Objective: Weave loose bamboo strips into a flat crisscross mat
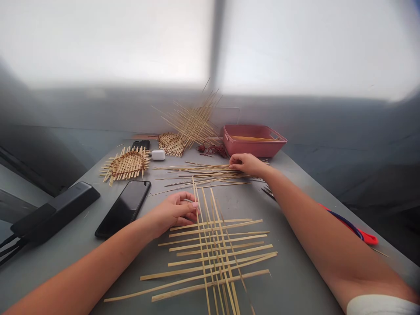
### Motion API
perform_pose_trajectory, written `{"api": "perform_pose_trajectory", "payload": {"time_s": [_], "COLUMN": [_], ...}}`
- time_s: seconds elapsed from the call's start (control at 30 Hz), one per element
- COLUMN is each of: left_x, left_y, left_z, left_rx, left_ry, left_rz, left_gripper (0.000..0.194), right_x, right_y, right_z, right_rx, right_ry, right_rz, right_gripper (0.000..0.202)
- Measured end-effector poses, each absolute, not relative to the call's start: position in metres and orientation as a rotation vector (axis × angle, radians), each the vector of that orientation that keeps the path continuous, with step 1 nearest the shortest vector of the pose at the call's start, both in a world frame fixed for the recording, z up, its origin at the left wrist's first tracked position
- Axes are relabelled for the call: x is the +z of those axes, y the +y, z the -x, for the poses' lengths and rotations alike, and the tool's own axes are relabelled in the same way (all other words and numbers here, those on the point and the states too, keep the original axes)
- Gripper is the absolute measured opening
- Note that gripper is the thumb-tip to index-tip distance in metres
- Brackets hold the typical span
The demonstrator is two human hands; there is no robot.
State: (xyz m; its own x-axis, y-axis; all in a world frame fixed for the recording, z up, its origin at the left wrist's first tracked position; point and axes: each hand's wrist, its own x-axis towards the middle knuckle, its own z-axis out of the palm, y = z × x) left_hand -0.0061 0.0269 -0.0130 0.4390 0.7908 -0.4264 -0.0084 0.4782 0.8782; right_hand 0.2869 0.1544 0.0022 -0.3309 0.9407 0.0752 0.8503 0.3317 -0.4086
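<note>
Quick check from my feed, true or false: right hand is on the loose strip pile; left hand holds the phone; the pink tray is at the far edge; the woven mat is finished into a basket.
1. The right hand rests on the loose strip pile: true.
2. The left hand holds the phone: false, it pinches a strip of the flat woven mat.
3. The pink tray sits at the far edge: true.
4. The mat is a finished basket: false, it lies flat with loose ends.

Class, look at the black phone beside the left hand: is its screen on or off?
Off. The phone lies flat on the table, its screen dark and showing only a faint reflection.
</note>
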Motion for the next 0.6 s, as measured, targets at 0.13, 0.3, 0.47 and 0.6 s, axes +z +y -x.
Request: {"api": "perform_pose_trajectory", "payload": {"time_s": [0.13,0.3,0.47,0.6], "left_x": [-0.0157,-0.0186,-0.0181,-0.0178], "left_y": [0.0269,0.0278,0.0288,0.028], "left_z": [0.0069,0.0083,0.0079,0.0079], "left_rx": [0.605,0.597,0.6,0.599], "left_ry": [0.999,0.993,1.0,0.993], "left_rz": [-0.953,-0.967,-0.97,-0.966], "left_gripper": [0.049,0.045,0.047,0.048], "right_x": [0.0022,0.0018,0.003,0.0024], "right_y": [0.1538,0.1555,0.1561,0.1561], "right_z": [-0.285,-0.2831,-0.2835,-0.2861], "right_rx": [0.391,0.362,0.302,0.287], "right_ry": [-2.328,-2.339,-2.317,-2.293], "right_rz": [1.597,1.578,1.536,1.511], "right_gripper": [0.013,0.018,0.024,0.023]}}
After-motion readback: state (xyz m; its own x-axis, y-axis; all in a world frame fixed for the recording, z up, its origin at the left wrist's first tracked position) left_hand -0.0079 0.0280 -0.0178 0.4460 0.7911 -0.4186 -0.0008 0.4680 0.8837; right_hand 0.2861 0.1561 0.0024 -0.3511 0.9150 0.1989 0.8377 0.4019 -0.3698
